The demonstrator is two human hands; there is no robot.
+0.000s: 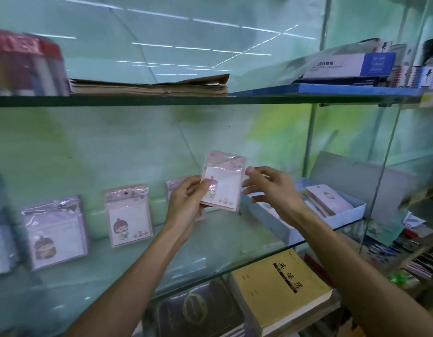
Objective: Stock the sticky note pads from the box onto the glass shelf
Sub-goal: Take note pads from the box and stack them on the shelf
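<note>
My left hand point(187, 200) grips a pink sticky note pad point(222, 182) in clear wrap, held upright above the glass shelf point(137, 271). My right hand point(269, 188) hovers just right of the pad with fingers spread, holding nothing. A pink pad point(129, 216) and a purple pad point(56, 233) lean against the back glass to the left. Another pink pad point(172, 187) is mostly hidden behind my left hand. The light blue box point(344, 217) lies on the shelf to the right with several pads point(328, 197) inside.
An upper glass shelf point(186, 100) carries brown paper bags point(149, 87), a red-topped tub point(25, 64) and blue boxes point(344, 69). Below the shelf lie a yellow notebook stack point(281, 288) and a dark book point(196, 310). Pens fill racks at lower right point(393, 249).
</note>
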